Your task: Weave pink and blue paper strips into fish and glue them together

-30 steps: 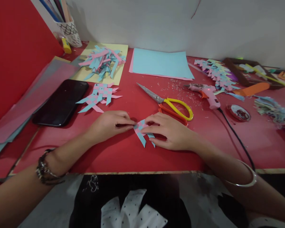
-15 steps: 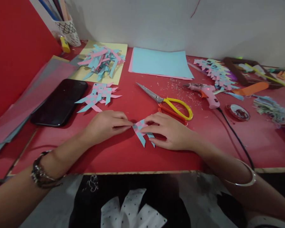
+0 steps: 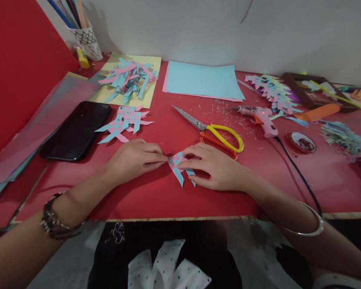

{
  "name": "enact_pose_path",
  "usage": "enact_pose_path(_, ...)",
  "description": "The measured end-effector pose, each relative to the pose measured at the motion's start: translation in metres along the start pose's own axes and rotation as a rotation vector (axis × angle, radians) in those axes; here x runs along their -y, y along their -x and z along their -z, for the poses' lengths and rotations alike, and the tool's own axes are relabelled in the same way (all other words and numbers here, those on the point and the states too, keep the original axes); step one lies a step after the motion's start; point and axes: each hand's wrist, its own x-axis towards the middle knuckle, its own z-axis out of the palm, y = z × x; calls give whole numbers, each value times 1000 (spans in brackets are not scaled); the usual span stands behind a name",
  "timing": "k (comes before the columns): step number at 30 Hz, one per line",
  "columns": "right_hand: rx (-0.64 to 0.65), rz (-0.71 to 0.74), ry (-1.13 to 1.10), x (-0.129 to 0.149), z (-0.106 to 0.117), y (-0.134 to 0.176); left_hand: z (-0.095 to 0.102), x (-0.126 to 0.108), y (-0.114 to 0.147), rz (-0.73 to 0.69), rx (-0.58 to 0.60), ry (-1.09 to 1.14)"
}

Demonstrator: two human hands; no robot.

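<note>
A small woven paper fish [image 3: 176, 162] in pink and light blue lies on the red tabletop [image 3: 156, 200], with two blue strip ends pointing toward me. My left hand [image 3: 138, 158] is closed in a pinch at its left corner; the exact grip is partly hidden. From the right, my right hand [image 3: 216, 166] holds it down with curved fingers, covering its right side. Just beyond my right hand rest scissors [image 3: 204, 127] with yellow and orange handles. Past my left hand are more woven paper fish [image 3: 128, 118], lying close together.
A black phone [image 3: 76, 130] is at left beside coloured sheets [image 3: 45, 120]. Paper strips [image 3: 129, 78] are heaped at the back, near blue paper [image 3: 201, 78]. At right are a pink glue gun [image 3: 266, 120] with its cord, a small round dish [image 3: 302, 142] and a brown tray [image 3: 297, 90].
Almost nothing differs. Both hands keep the same hold on the paper fish; the left fingertips have shifted very slightly.
</note>
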Motion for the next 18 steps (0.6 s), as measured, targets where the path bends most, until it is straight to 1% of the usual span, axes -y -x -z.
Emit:
enact_pose_path(5,1,-2,-3,0,0,0,1,0,0,-17,76,-7)
enact_pose_path(8,14,-8,0,0,0,0,2,0,-1,-44,118,-51)
enact_pose_path(10,22,-8,0,0,-1,0,3,0,-2,-70,122,-81)
enact_pose_path(14,13,-4,-4,0,-1,0,7,-2,-4,-158,88,-118)
enact_pose_path(18,10,-3,-9,0,-1,0,8,-2,-4,-154,112,-139)
